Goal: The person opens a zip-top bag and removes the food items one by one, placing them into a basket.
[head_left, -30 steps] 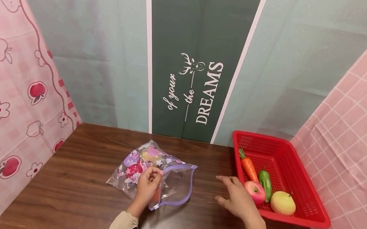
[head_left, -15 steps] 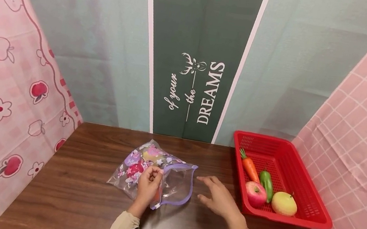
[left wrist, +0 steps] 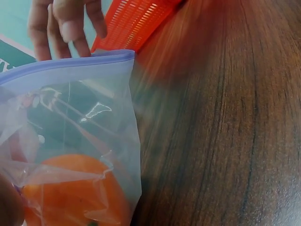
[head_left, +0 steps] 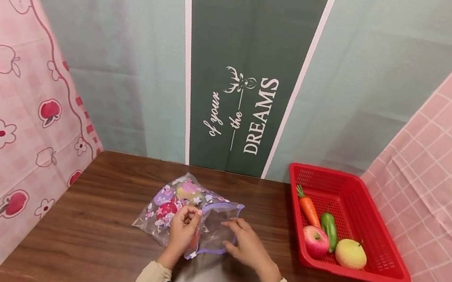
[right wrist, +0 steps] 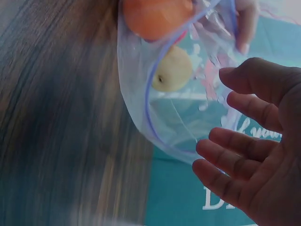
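Note:
A clear zip bag (head_left: 223, 205) with a purple edge and printed cartoon figures lies tilted on the brown table, its mouth held wide. My left hand (head_left: 182, 230) pinches the bag's near edge between thumb and fingers. Inside the bag an orange round fruit (left wrist: 77, 193) and a pale yellow round fruit (right wrist: 174, 70) show through the plastic, with something red partly hidden by the print. My right hand (head_left: 250, 246) is at the right side of the mouth, its spread fingers (right wrist: 225, 160) overlapping the purple edge and holding nothing.
To the right stands a red plastic basket (head_left: 396, 278) containing a carrot (head_left: 308, 211), a green pepper (head_left: 328, 233), a pink apple (head_left: 315, 242) and a yellow pear-like fruit (head_left: 350, 253). Patterned cloths hang at the back and both sides of the wooden table (head_left: 81, 227).
My right hand has moved left from beside the basket to the bag's mouth. My left hand keeps its pinch on the bag, which has hardly moved.

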Demonstrator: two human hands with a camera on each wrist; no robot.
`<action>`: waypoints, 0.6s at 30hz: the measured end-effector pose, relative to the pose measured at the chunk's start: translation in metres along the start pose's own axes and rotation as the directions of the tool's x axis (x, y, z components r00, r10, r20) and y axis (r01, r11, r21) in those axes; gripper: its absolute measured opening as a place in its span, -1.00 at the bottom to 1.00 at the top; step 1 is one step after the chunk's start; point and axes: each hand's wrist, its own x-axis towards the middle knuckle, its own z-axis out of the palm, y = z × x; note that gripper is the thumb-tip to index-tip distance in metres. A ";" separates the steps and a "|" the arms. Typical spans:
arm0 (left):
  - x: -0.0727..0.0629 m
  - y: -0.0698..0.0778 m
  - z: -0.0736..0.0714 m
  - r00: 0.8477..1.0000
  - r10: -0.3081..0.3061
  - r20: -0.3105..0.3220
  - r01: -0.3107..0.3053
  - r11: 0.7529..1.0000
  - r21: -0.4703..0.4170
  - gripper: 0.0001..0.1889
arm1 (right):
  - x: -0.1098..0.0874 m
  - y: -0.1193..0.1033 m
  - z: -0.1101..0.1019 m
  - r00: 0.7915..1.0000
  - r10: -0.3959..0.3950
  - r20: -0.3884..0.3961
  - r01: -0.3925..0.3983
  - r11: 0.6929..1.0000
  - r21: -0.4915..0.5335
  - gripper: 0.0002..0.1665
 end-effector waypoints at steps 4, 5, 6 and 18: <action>0.001 0.000 -0.001 1.000 -0.006 -0.003 0.006 1.000 -0.012 -0.93 | 0.012 -0.004 0.011 0.999 -0.036 0.024 0.037 0.999 -0.030 -0.48; 0.001 0.001 -0.001 1.000 -0.011 -0.002 0.011 1.000 -0.020 -0.93 | 0.015 -0.005 0.014 0.998 -0.045 0.033 0.046 0.998 -0.038 -0.48; 0.001 0.001 -0.002 1.000 -0.017 0.000 0.017 0.999 -0.030 -0.93 | 0.018 -0.005 0.017 0.998 -0.052 0.042 0.054 0.998 -0.045 -0.48; -0.002 0.002 -0.006 0.999 -0.033 0.002 0.033 0.997 -0.065 -0.94 | 0.039 -0.004 0.042 0.995 -0.089 0.051 0.094 0.989 -0.110 -0.55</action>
